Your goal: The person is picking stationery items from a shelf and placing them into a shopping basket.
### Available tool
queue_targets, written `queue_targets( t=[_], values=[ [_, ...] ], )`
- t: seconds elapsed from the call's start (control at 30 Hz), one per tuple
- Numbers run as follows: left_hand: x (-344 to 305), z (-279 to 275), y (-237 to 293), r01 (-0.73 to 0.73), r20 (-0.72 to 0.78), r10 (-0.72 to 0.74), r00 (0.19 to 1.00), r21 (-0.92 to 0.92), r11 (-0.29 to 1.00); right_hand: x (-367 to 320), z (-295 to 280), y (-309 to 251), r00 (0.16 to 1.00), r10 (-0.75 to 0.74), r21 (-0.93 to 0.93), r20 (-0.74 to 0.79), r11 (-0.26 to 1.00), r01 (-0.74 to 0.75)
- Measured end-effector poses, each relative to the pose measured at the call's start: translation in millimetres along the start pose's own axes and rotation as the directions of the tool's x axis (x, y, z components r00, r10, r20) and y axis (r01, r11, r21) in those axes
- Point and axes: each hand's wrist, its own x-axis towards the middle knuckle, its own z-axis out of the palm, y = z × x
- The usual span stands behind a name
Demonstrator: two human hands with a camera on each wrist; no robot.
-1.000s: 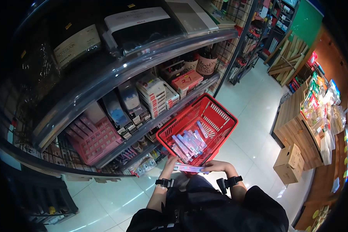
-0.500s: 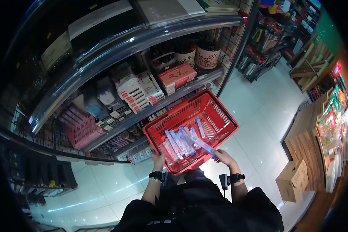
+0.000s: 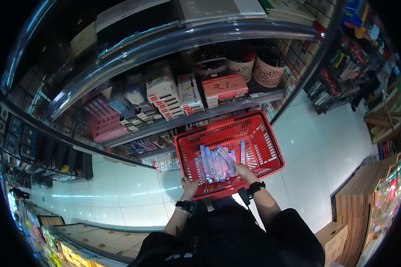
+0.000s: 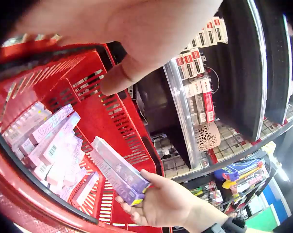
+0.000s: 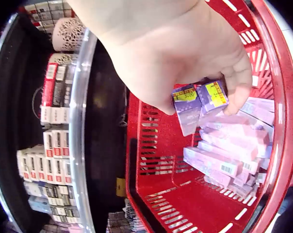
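Observation:
A red shopping basket stands before the person, with several slim pink and lilac boxes piled in its bottom. Two slim purple boxes lie side by side in the right hand, pinched at their near ends between thumb and fingers. Yellow price stickers mark those ends in the right wrist view. The boxes tilt down into the basket, over the pile. At the near left corner, the left hand is by the basket's rim, its thumb extended over the inside; nothing shows in its grip.
A dark metal shelf borders the basket's far side, carrying stacked white boxes, a red box, a pink perforated holder and a pink crate. Tiled floor lies to the right, with a cardboard carton near a wooden counter.
The boxes, first held between both hands at the near rim, have moved forward into the basket in the right hand. The left hand let go of them. The head view has turned right.

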Motion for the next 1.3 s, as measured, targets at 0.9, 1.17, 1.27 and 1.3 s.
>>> queue_targets(
  t=[0.9, 1.17, 1.27, 1.3],
  values=[
    [0, -17, -4, -0.031, 0.247, -0.044, 0.968, 0.291, 0.956, 82, 85, 9, 0.982, -0.178, -0.516, 0.068, 0.836, 0.188],
    [0, -15, -4, -0.021, 0.238, -0.045, 0.970, 0.268, 0.963, 105, 81, 24, 0.895, -0.321, -0.508, 0.309, 0.740, 0.440],
    [-5, -15, 3, -0.027, 0.220, -0.040, 0.975, 0.293, 0.956, 92, 78, 19, 0.922, -0.218, -0.421, 0.320, 0.839, 0.345],
    [-5, -15, 3, -0.028, 0.204, -0.036, 0.978, 0.300, 0.954, 88, 78, 20, 0.920, -0.242, -0.411, 0.309, 0.838, 0.359]
  ],
)
